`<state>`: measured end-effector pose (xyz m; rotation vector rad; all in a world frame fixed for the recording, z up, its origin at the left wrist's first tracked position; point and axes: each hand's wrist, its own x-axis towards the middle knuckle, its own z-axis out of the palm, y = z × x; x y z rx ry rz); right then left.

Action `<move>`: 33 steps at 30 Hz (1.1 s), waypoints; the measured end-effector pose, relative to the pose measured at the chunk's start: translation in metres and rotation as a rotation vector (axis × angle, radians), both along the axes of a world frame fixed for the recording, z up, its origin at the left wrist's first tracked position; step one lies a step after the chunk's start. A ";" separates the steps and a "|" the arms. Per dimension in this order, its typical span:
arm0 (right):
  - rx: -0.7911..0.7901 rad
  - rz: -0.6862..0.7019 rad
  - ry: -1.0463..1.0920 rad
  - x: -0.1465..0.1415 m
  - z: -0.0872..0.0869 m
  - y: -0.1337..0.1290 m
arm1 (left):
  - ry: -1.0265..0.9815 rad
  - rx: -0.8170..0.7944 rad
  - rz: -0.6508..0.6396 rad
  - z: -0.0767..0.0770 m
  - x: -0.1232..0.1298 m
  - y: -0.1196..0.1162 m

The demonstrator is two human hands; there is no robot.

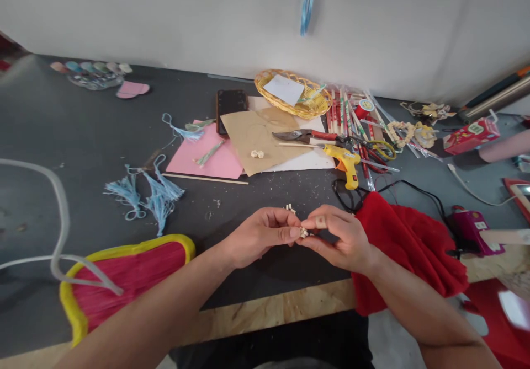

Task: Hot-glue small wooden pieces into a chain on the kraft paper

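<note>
Above the front of the dark table, my left hand (pixel 265 232) and my right hand (pixel 342 238) meet, thumbs and fingers pinched together. Between their fingertips is a small cream-coloured cluster of tiny pieces (pixel 304 232); both hands grip it, and much of it is hidden. Just behind the fingers lie a few more small cream pieces (pixel 290 208). A similar little cream cluster (pixel 257 154) rests on brown paper (pixel 248 129). To the right of that paper sits a yellow glue gun (pixel 345 162), beside red-handled pruning shears (pixel 308 135).
Red cloth (pixel 401 242) hangs over the table's front edge at right. Blue tassels (pixel 159 198) and a yellow-edged pink piece (pixel 136 264) lie left, near a white cable (pixel 62 209). A wicker basket (pixel 265 90), phone (pixel 232 104) and packaged sticks (pixel 345 110) are at the back.
</note>
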<state>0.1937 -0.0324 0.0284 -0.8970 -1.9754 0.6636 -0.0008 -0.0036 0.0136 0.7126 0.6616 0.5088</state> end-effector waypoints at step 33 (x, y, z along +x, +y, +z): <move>0.229 -0.080 0.038 0.003 0.002 0.002 | -0.044 0.023 0.084 0.002 0.002 -0.001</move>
